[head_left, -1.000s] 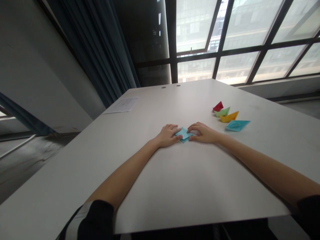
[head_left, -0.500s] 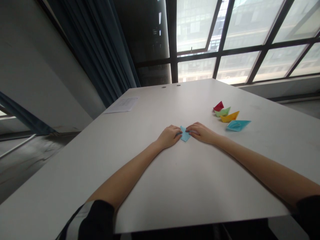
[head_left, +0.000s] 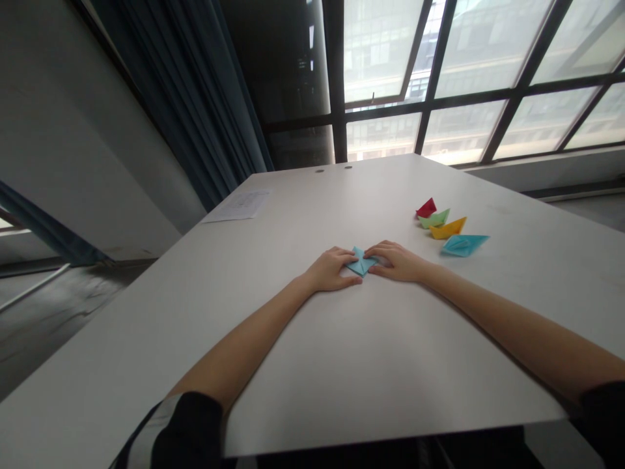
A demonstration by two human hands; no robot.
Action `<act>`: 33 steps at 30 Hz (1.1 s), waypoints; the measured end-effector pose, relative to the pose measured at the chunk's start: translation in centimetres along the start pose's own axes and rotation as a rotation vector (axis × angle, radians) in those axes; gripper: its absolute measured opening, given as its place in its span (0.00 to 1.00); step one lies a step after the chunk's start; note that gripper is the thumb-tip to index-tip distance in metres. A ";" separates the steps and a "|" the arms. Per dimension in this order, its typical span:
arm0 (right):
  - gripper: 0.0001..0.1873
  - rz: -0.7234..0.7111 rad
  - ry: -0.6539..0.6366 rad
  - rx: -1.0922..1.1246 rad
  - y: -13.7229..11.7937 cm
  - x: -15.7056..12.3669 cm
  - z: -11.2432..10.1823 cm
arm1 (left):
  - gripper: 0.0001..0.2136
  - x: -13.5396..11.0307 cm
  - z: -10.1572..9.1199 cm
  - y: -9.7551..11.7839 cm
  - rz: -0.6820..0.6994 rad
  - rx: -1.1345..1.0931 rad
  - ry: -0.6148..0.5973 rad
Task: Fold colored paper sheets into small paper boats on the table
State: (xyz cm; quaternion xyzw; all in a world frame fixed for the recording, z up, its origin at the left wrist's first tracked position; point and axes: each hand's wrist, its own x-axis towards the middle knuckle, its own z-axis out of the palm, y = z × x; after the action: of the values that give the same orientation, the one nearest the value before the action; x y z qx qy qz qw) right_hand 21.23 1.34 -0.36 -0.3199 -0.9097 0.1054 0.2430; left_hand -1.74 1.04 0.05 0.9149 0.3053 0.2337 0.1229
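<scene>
A small folded piece of light blue paper (head_left: 361, 262) lies on the white table (head_left: 342, 365) in the middle of the view. My left hand (head_left: 333, 270) presses on its left side with fingers curled over the paper and the thumb along its near edge. My right hand (head_left: 396, 261) holds the right side, fingertips pinched onto the paper. Both forearms rest low over the table.
To the right stand several finished paper boats in a row: red (head_left: 426, 208), green (head_left: 434, 218), orange (head_left: 448, 228) and light blue (head_left: 463, 244). A printed sheet (head_left: 237, 205) lies at the far left edge. Windows and a dark curtain are behind the table.
The blue paper has been refolded between the fingers: from a flat diamond it narrowed, and now shows a small triangle. Both hands stayed at the same place, with fingers shifting on the paper.
</scene>
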 end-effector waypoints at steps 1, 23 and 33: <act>0.16 0.003 -0.001 -0.002 0.1 0.0 0.1 | 0.21 0.0 0.0 0.0 0.003 -0.017 0.008; 0.14 0.136 0.084 -0.122 0.0 0.4 0.5 | 0.15 0.6 1.0 0.7 -0.296 -0.234 0.164; 0.13 0.134 0.173 -0.108 0.2 0.3 1.0 | 0.11 0.5 1.6 -0.3 -0.118 0.043 0.153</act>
State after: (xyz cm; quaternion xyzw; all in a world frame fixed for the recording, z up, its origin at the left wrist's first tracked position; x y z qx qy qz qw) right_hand 20.56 1.66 -1.19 -0.4004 -0.8663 0.0441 0.2953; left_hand -0.71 1.45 -1.29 0.8772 0.3723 0.2886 0.0930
